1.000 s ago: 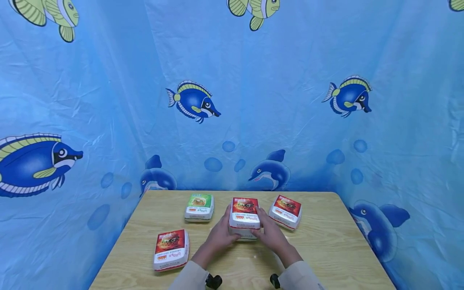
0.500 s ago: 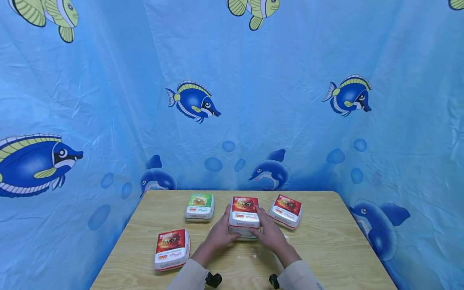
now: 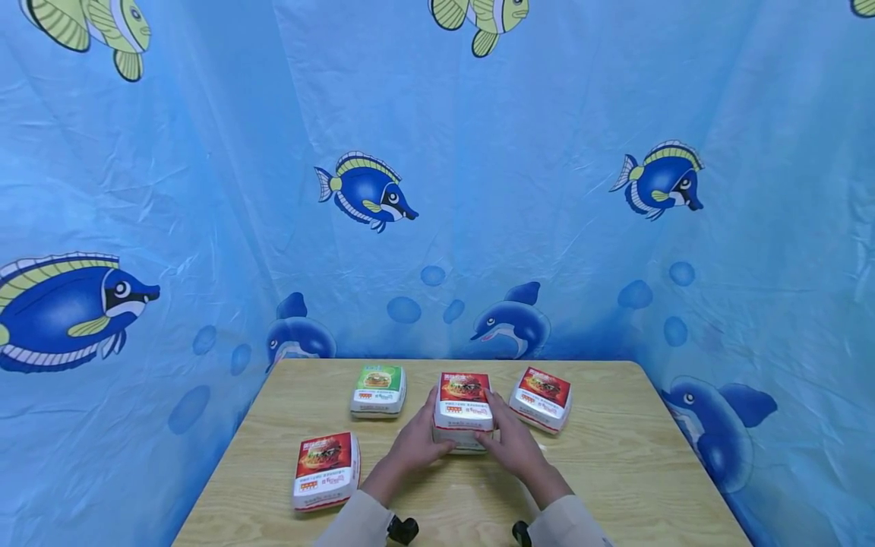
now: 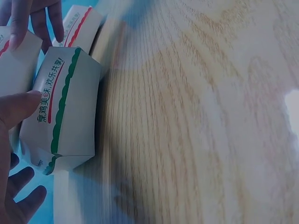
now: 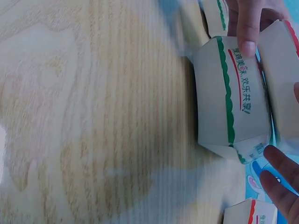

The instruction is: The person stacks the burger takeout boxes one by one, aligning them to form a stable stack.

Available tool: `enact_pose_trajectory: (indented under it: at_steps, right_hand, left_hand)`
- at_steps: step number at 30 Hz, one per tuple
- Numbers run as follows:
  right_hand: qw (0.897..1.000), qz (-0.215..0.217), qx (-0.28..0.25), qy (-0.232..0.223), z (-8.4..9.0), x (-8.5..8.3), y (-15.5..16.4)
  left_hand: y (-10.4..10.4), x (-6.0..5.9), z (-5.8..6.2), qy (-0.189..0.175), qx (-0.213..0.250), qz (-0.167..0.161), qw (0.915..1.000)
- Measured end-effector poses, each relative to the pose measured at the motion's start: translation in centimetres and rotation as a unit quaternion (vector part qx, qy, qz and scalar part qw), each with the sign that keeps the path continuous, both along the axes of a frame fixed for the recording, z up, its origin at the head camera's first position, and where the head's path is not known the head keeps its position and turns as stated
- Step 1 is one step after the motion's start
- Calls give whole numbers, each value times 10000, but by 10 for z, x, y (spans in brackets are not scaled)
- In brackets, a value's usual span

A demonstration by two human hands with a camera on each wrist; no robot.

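Note:
Two paper burger boxes are stacked in the middle of the table. The upper burger box [image 3: 465,399] has a red top with a burger picture; the lower box [image 5: 233,93] carries green scalloped trim. From the left, my left hand [image 3: 415,441] holds the stack, its thumb [image 4: 18,107] across the front near the seam between the boxes. My right hand [image 3: 511,441] grips the opposite side, thumb in front. In the right wrist view, some fingers [image 5: 280,184] spread beside the lower box's end. The fingers behind the stack are mostly hidden.
A green-topped burger box [image 3: 378,391] stands at the back left. One red-topped box [image 3: 326,471] sits at the front left and another red-topped box [image 3: 541,399] just right of the stack. Around the wooden table [image 3: 615,471] hangs a blue sea-print curtain [image 3: 451,114].

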State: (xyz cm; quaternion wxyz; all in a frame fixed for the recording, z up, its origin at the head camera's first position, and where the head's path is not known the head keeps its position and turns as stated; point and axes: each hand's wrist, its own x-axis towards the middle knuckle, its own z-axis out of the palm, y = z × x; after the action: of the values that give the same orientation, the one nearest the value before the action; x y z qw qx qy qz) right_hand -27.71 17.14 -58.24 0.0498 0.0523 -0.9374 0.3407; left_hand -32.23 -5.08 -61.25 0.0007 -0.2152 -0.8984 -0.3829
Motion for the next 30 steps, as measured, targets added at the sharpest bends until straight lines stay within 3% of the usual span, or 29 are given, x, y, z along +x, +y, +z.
enact_pose_trajectory:
  at_steps: [4, 13, 21, 30]
  right_hand:
    - [10000, 18, -7, 44, -3, -2, 1]
    - [9998, 44, -171, -24, -6, 0, 33]
    - [9994, -349, 24, 63, -5, -3, 74]
    - [9959, -608, 186, 643, -4, -16, 122]
  left_hand:
    - [-2, -2, 1, 49, -28, -2, 10000]
    - [-6, 7, 9, -355, 46, 344, 9988]
    - [-8, 9, 29, 131, -113, 301, 9994]
    - [-7, 5, 33, 382, -83, 250, 9989]
